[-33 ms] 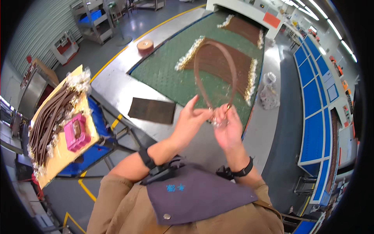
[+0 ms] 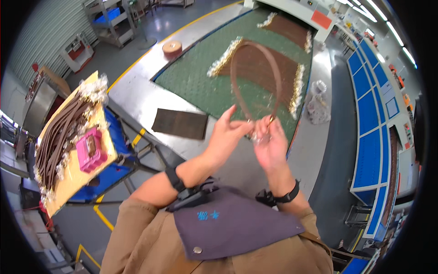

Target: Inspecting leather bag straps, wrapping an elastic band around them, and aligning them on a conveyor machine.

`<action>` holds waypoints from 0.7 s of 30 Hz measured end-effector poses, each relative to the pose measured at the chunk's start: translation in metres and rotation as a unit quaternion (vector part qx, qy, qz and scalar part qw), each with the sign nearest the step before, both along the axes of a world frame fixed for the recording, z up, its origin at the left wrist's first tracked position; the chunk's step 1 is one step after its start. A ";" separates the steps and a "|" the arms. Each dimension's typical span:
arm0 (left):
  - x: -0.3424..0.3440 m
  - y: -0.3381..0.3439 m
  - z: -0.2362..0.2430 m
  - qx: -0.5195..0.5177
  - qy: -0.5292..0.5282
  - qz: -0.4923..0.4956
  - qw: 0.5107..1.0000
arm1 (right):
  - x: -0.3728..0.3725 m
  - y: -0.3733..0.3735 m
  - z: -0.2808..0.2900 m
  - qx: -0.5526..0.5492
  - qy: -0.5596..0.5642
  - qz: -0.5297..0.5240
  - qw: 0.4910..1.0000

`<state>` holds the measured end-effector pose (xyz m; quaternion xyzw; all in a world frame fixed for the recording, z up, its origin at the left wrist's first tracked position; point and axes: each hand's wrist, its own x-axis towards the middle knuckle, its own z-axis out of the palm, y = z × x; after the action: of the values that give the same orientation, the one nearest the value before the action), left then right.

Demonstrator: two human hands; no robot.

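A brown strap (image 2: 278, 81) stands up in a loop above the green conveyor belt (image 2: 182, 82), its two ends brought together low down. My left hand (image 2: 226, 140) pinches one end between thumb and fingers, the index finger pointing up. My right hand (image 2: 273, 148), palm towards me, has its fingers curled on the other end. Gold-coloured hardware glints at that end, and clear plastic wrap shows between the hands. Partly behind the loop, a row of brown straps (image 2: 261, 68) with plastic-wrapped ends lies side by side on the belt.
A dark brown rectangular pad (image 2: 179, 123) and a brown roll (image 2: 172, 49) lie on the metal edge. At left, a yellow board (image 2: 68, 185) bears loose straps and a pink box (image 2: 89, 155). Crumpled clear plastic (image 2: 318, 109) sits right of the belt. A white machine (image 2: 296, 9) spans its far end.
The whole view has shifted slightly, with the scene sitting a little higher and further right. Both hands keep their hold on the strap's ends.
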<state>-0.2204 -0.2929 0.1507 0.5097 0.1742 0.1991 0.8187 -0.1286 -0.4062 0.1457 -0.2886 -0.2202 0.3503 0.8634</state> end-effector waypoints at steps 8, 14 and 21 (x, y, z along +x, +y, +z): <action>0.030 0.006 -0.009 0.056 -0.008 0.083 0.995 | 0.038 -0.039 0.003 -0.008 0.030 -0.023 0.999; 0.004 0.090 -0.017 0.246 0.063 0.077 0.964 | 0.113 -0.124 -0.007 -0.201 -0.039 -0.026 0.978; 0.005 0.133 0.001 0.543 0.200 0.075 0.812 | 0.189 -0.177 -0.038 -0.422 -0.214 -0.023 0.880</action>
<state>-0.2151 -0.1597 0.1512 0.8854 0.2356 0.2158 0.3376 0.0605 -0.5836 0.1073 -0.6989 -0.2244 0.3195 0.5993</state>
